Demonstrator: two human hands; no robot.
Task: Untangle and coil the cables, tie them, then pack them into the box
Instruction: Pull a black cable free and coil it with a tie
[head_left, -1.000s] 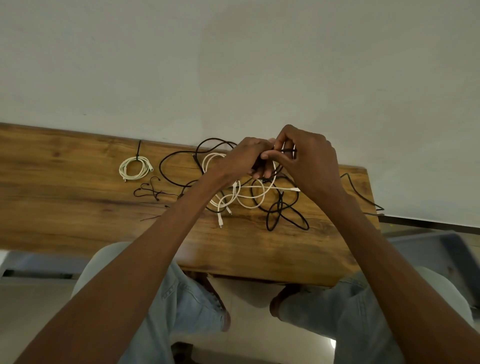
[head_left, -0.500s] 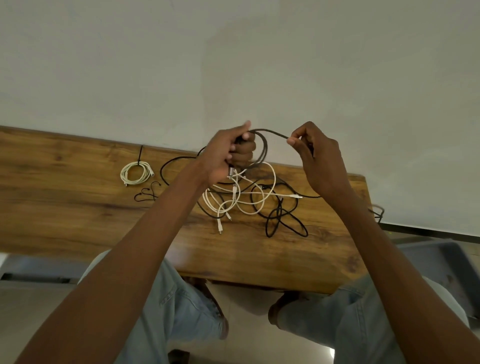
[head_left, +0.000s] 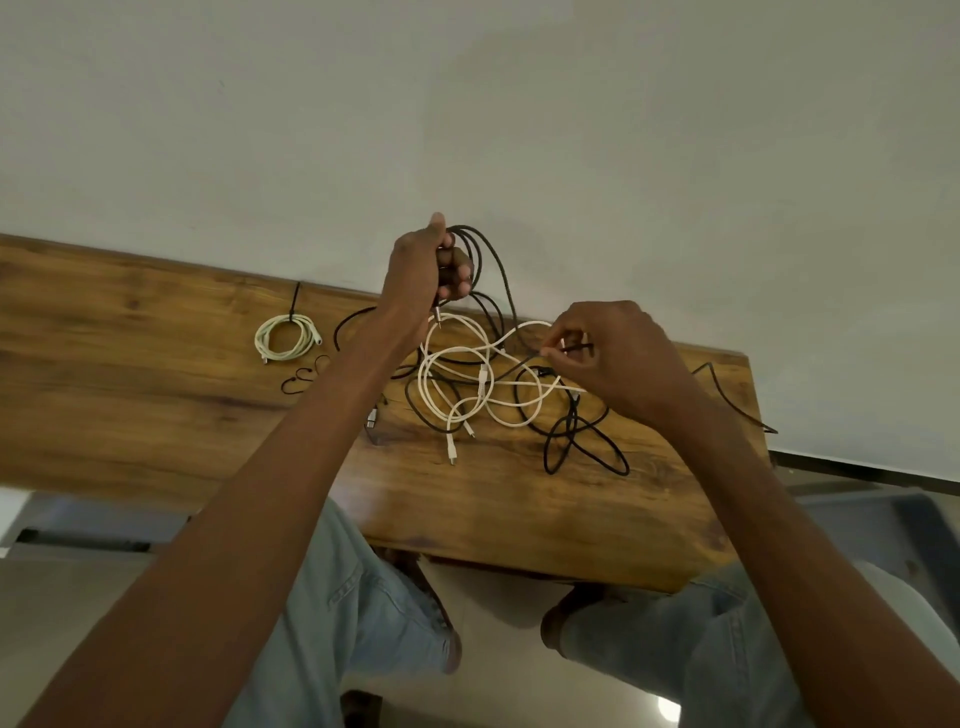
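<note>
While our left hand (head_left: 421, 270) holds the gathered loops of the black cable (head_left: 496, 265) up, our right hand (head_left: 605, 356) feeds the next length.

Our left hand is clenched round several black loops, raised above the white tangle (head_left: 478, 384) on the worktop (head_left: 130, 364); our right hand, lower and to the right of that tangle, pinches the same cable's free run. The run slants from the loops down-right to the pinch, so our right hand is the nearer to the slack. The cable is thin, dark and braided-looking, its remainder snaking right of the tangle. Left of the tangle lies a tied white coil (head_left: 284, 338).
</note>
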